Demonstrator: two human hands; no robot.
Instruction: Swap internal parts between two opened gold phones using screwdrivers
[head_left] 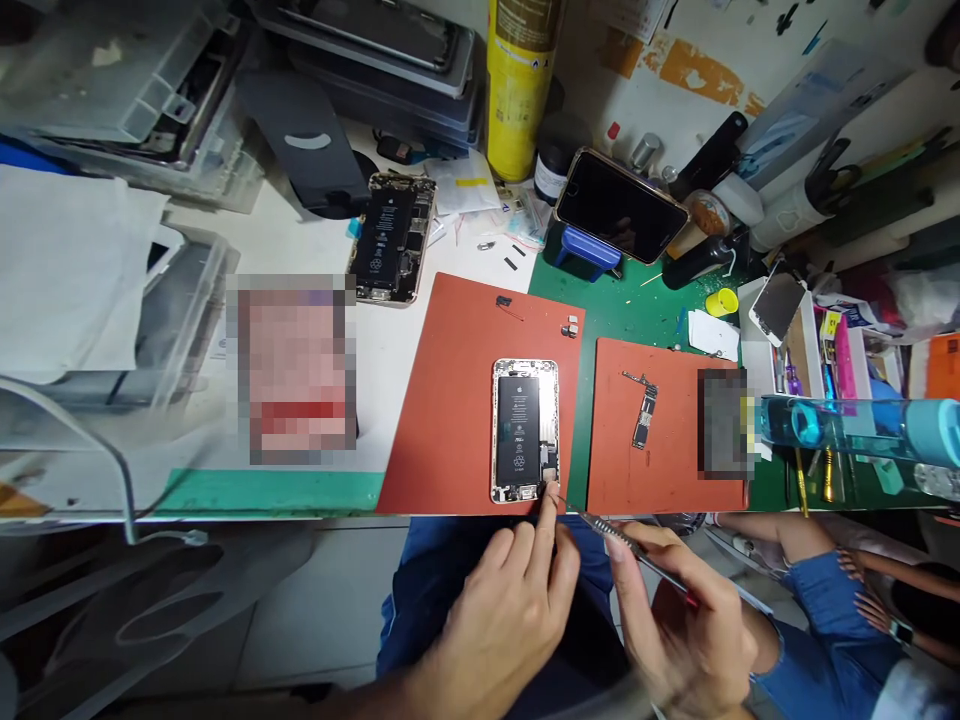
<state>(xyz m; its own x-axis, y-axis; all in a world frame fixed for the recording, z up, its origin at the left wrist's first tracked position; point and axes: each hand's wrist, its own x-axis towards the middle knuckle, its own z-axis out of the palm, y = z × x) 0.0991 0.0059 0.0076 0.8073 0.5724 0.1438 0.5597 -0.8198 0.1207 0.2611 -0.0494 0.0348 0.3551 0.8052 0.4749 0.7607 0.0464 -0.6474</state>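
Observation:
On the red-brown mat lies an opened smartphone, its black battery and bare metal frame facing up. My left hand reaches in from below; its index finger is stretched onto the phone's lower right corner, while the other fingers are bent. A slim metal hand tool with a ridged grip is pinched in my right hand. The tool's thin tip points left, close to my left fingertip and that corner; I cannot tell whether it touches the phone. On the right-hand mat lies a narrow phone logic board.
Another opened phone lies at the back left. A phone leans on a blue stand behind the mats. A yellow can stands further back. A light-blue bottle lies at right. Another person's hands show at lower right.

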